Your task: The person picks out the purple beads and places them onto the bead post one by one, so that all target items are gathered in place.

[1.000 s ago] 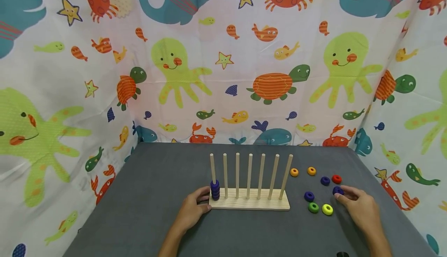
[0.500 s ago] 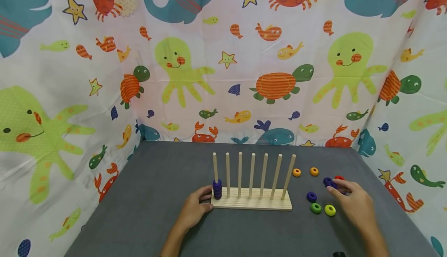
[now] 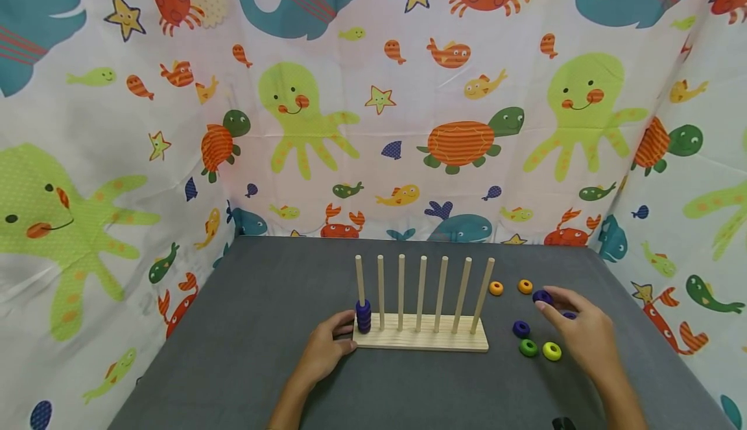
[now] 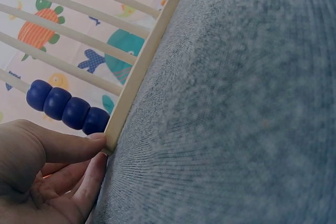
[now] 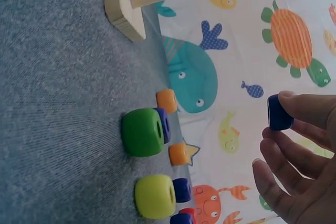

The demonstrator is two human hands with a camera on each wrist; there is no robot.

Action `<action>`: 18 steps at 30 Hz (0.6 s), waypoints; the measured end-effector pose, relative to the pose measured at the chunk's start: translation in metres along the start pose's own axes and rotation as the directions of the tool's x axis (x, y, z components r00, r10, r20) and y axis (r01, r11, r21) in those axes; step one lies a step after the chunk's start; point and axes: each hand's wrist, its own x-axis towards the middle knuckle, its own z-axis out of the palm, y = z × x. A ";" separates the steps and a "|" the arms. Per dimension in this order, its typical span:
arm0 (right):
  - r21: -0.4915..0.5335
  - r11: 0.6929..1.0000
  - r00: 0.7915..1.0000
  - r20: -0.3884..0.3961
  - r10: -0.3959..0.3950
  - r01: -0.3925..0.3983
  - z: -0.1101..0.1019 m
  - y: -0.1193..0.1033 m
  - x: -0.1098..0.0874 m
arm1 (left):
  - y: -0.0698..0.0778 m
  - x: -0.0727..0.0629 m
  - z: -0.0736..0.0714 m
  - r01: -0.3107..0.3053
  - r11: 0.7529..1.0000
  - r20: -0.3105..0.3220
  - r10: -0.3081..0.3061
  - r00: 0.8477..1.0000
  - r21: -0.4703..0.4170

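At the left end of a wooden peg board (image 3: 420, 340), my left hand (image 3: 323, 347) pinches the corner between thumb and fingers. A stack of blue beads (image 4: 68, 107) sits on the leftmost peg, right beside that hand. My right hand (image 3: 583, 329) pinches a blue bead (image 5: 280, 113) between thumb and fingertips, raised above the table in the right wrist view. Loose beads lie around it: a green bead (image 3: 528, 348), a yellow bead (image 3: 551, 351) and another blue bead (image 3: 521, 329). A red bead (image 5: 188, 213) shows only in the right wrist view, partly hidden.
Two orange beads, one (image 3: 495, 288) near the rightmost peg and another (image 3: 525, 286) farther right, lie on the grey table (image 3: 280, 287). A small black object (image 3: 563, 423) is at the bottom edge. A curtain (image 3: 373, 177) printed with sea animals surrounds the table.
My right hand has taken hold of a blue bead, lifted it and moved left and away from me. The left hand keeps its grip on the peg board.
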 end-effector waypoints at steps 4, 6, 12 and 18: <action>0.007 1.000 1.000 0.002 -0.020 0.020 0.000 -0.008 0.002 | 0.000 -0.001 0.000 0.000 1.000 -0.002 0.000 1.000 -0.001; 0.006 0.999 0.999 -0.003 -0.035 0.035 0.000 -0.012 0.003 | 0.000 -0.001 0.000 -0.002 1.000 -0.002 0.002 1.000 -0.001; 0.000 0.996 0.996 -0.035 -0.087 0.087 -0.002 -0.024 0.004 | -0.001 0.000 -0.001 -0.008 1.000 0.001 0.008 1.000 0.001; 0.018 0.990 0.987 -0.082 -0.136 0.138 -0.005 -0.038 0.007 | -0.001 0.000 -0.001 -0.010 1.000 -0.002 0.010 1.000 0.004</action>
